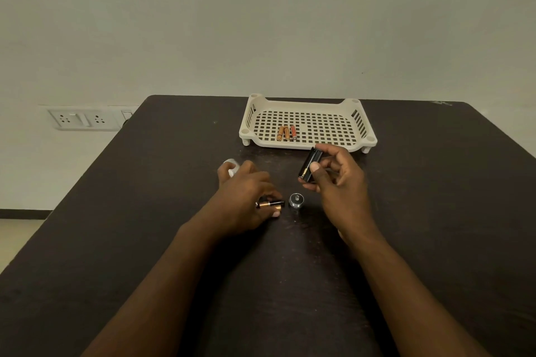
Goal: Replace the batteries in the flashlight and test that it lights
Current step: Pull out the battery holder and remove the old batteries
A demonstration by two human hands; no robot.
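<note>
My right hand [338,180] holds a black battery holder [309,164] tilted above the dark table [145,211], thumb on its lower end. My left hand [246,194] rests low on the table and pinches a copper-and-black battery [271,204] between thumb and fingers. A silver flashlight body [230,166] lies just behind the left hand, mostly hidden by it. The round silver end cap [296,200] stands on the table between my hands. Three used batteries [286,133] lie side by side in the cream tray [359,124].
The perforated cream tray stands at the table's far side, close behind my right hand. A wall socket panel [84,119] sits on the wall to the left of the table. The wall rises directly behind the table's far edge.
</note>
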